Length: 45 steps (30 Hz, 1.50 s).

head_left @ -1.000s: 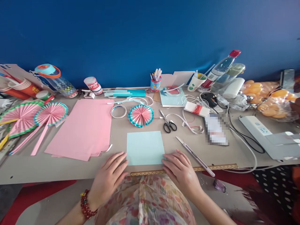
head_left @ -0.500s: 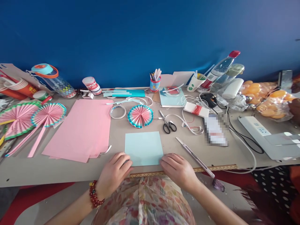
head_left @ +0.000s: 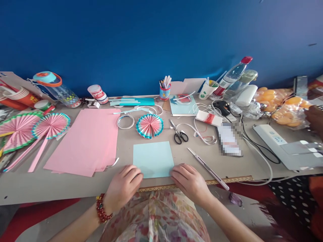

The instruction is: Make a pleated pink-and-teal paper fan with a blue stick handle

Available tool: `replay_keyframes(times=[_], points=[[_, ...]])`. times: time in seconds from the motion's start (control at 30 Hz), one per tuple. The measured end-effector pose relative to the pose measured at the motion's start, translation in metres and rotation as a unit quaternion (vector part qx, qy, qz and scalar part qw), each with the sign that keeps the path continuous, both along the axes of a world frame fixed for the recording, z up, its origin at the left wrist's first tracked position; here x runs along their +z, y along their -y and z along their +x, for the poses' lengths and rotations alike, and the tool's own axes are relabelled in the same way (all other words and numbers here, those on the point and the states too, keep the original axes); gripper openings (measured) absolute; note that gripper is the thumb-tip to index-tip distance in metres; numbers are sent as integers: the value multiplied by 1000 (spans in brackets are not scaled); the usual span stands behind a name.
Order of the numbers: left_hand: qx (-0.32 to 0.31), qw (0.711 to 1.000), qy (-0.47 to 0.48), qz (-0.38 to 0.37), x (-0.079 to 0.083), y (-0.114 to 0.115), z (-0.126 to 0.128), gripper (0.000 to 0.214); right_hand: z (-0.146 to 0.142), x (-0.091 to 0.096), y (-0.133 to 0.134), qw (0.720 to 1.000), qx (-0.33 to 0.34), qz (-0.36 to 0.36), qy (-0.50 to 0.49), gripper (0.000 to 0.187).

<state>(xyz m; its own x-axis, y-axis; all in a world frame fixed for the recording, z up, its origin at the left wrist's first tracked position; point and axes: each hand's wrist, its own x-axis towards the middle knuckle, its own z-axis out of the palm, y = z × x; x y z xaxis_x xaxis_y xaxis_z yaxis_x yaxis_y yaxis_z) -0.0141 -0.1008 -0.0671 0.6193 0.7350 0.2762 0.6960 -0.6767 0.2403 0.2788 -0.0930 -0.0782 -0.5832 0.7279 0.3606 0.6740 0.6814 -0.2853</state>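
Observation:
A light blue sheet of paper (head_left: 153, 158) lies flat at the table's front edge. My left hand (head_left: 126, 183) is closed on its near left corner, fingers curled and thumb hidden. At the near right corner, my right hand (head_left: 190, 181) grips the paper in the same way. Beyond the sheet stands a pleated pink, white and blue paper rosette (head_left: 149, 126). Black-handled scissors (head_left: 180, 132) lie to the right of the rosette, and a craft knife (head_left: 209, 169) rests diagonally beside my right hand.
Pink paper sheets (head_left: 83, 141) are stacked on the left, near finished paper fans (head_left: 51, 126). A roll of tape (head_left: 126, 121) lies behind. Bottles, cups and a pen holder (head_left: 165, 92) line the wall. A power strip (head_left: 274, 134) and another person's hand (head_left: 314, 117) are at right.
The view has shifted slightly, moving the table items a little to the left. Both hands stay at the paper's near corners. The other person's hand at the far right shows more.

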Motion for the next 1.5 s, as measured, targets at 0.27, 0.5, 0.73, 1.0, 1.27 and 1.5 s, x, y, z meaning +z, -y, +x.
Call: replay_keyframes(times=[0.27,0.5,0.73,1.0,1.27,1.5], points=[[14,1000,10,5,-5,-2,4,18,7,2,-4,999,-31,-5,-18,16],[50,998,9,-33,-3,-1,23,22,66,6,3,966,-256,34,5,29],[32,998,30,-52,-3,-4,44,12,77,-2,12,967,-256,-9,-6,18],[8,999,46,-14,-7,5,41,23,62,5,12,983,-179,-9,-41,16],[12,1000,26,-6,-9,10,40,20,52,12,24,995,-93,-24,-39,29],[39,999,28,-13,-5,-2,39,18,52,17,28,994,-101,-44,-13,30]])
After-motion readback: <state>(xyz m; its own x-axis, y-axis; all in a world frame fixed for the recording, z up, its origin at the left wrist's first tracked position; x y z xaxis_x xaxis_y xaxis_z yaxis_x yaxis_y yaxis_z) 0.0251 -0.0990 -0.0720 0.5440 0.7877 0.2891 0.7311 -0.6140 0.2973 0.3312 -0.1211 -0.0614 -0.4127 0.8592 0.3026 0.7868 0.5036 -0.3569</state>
